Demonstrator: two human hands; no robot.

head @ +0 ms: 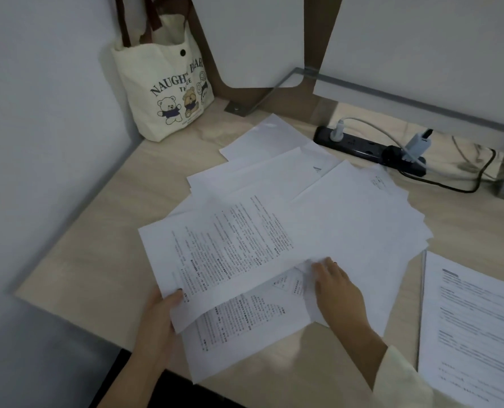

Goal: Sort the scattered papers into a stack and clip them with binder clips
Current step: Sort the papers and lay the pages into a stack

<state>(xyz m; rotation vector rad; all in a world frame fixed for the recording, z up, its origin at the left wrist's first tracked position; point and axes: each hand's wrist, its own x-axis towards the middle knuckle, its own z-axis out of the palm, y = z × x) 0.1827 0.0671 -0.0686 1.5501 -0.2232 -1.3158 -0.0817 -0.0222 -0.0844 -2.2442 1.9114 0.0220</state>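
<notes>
Several white printed papers (318, 219) lie fanned and overlapping across the middle of the light wooden desk (103, 242). My left hand (159, 316) grips the near left corner of a printed sheet (224, 254), thumb on top, lifting that edge. My right hand (337, 293) rests flat on the papers, fingertips tucked at the edge of an upper sheet. Another printed sheet (245, 331) lies under both hands, reaching the desk's front edge. No binder clips are in view.
A separate stack of printed pages (477, 328) sits at the right front. A cream tote bag (168, 83) stands in the back left corner against the wall. A black power strip (371, 148) with plugs and cables lies at the back right.
</notes>
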